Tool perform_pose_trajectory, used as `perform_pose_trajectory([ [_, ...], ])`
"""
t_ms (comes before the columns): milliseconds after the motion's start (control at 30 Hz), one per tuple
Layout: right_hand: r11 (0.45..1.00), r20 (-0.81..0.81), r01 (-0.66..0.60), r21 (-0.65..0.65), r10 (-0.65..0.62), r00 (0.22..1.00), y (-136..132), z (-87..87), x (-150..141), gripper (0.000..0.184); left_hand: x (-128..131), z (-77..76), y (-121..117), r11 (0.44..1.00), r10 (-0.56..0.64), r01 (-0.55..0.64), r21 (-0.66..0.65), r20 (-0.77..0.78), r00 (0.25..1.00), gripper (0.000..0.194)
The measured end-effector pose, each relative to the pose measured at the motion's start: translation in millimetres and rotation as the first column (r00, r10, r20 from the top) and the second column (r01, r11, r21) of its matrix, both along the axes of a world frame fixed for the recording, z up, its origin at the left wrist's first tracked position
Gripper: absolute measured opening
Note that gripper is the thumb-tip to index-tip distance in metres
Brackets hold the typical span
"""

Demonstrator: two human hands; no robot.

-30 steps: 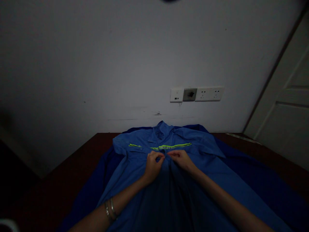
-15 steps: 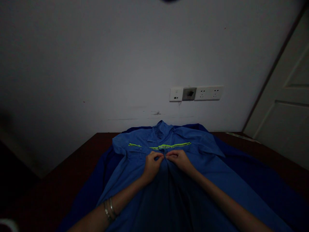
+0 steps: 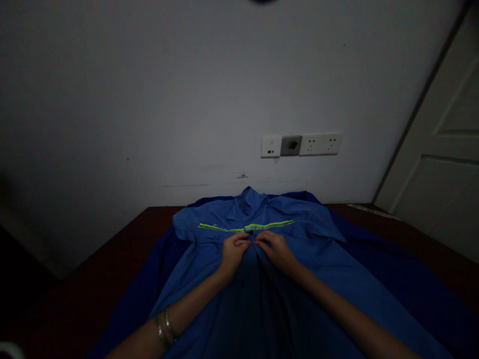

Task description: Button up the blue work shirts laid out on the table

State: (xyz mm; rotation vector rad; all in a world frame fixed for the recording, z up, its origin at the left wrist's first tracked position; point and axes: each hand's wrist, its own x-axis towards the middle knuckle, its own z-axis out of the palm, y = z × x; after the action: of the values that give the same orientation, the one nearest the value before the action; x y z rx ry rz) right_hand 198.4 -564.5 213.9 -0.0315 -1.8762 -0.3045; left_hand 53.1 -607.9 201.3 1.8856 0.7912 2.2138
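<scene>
A light blue work jacket (image 3: 318, 259) with a collar and a yellow-green reflective stripe across its chest lies front side up, collar toward the wall. Just below the stripe, my left hand (image 3: 234, 252) pinches the left edge of the front opening between thumb and fingers. Close beside it, my right hand (image 3: 275, 248) pinches the opposite edge, fingertips nearly meeting the left ones. Below the hands the front hangs apart in a dark gap. Whether a button sits between the fingertips is too small and dim to tell.
A darker blue garment (image 3: 385, 259) lies under the jacket on a dark red table (image 3: 123, 244). Behind are a pale wall (image 3: 168, 99) with a socket panel (image 3: 318, 144), and a white door (image 3: 441, 174) at right. A white rounded object (image 3: 11, 350) shows at the lower left corner.
Both hands stay at the front opening, with the fingertips shifting slightly. More of the stripe's left part shows now. The view has moved a little.
</scene>
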Motion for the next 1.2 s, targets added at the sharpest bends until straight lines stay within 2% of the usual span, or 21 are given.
perform_pose_trajectory([
  [100,0.997,0.029,0.017,0.077,-0.019,0.999,2,-0.9,1,0.015,2,2.0,-4,0.996,-0.071,0.073,-0.044,0.050,0.996,0.032],
  [300,0.986,0.071,0.047,0.160,-0.059,0.996,3,-3.4,3,0.019,5,2.1,-10,0.988,-0.135,0.138,-0.067,0.053,0.989,0.042],
  [533,0.980,0.093,0.031,0.198,-0.050,0.994,0,-2.8,4,0.021,3,1.2,-9,0.980,-0.169,0.177,-0.092,0.095,0.981,0.042],
  [867,0.974,0.093,-0.038,0.224,0.017,0.996,3,-2.0,3,0.020,5,1.4,-12,0.967,-0.201,0.223,-0.126,0.166,0.965,0.051],
  [967,0.984,0.072,-0.066,0.167,0.054,0.996,0,-1.5,4,0.018,4,1.0,-12,0.959,-0.229,0.253,-0.128,0.176,0.957,0.052],
  [1067,0.994,0.015,-0.107,0.017,0.107,0.994,-2,-0.9,4,0.017,2,1.3,-12,0.955,-0.238,0.265,-0.137,0.185,0.953,0.051],
  [1200,0.951,-0.004,-0.231,-0.207,0.235,0.972,1,-0.7,2,0.019,1,1.2,-10,0.953,-0.240,0.269,-0.141,0.195,0.951,0.051],
])
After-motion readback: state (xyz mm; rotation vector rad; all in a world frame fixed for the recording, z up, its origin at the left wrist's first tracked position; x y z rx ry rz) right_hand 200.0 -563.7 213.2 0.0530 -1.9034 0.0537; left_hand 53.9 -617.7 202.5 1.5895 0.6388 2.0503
